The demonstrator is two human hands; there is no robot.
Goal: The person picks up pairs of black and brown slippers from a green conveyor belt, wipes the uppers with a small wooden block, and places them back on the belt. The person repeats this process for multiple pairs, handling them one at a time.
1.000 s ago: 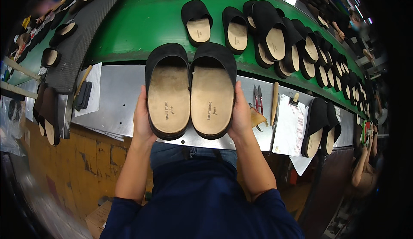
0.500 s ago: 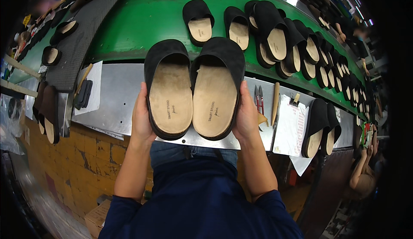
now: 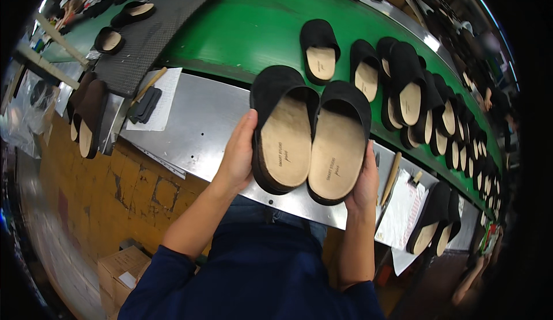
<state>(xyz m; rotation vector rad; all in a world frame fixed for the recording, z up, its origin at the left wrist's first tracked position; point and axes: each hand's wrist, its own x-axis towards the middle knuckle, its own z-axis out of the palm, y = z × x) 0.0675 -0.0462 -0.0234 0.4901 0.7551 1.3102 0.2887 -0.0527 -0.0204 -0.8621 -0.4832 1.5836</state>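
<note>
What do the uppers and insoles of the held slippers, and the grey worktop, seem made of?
Black uppers: probably suede or felt; matte, no shine. Tan insoles: perhaps suede; dull, slightly uneven tone. Worktop: likely bare metal; smooth, grey, bright reflections.

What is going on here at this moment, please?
A person holds one black sandal in the left grip and a second black sandal in the right grip, side by side above a metal table. Their beige insoles face the camera. More black sandals sit on the green surface beyond, mostly toward the right.
</note>
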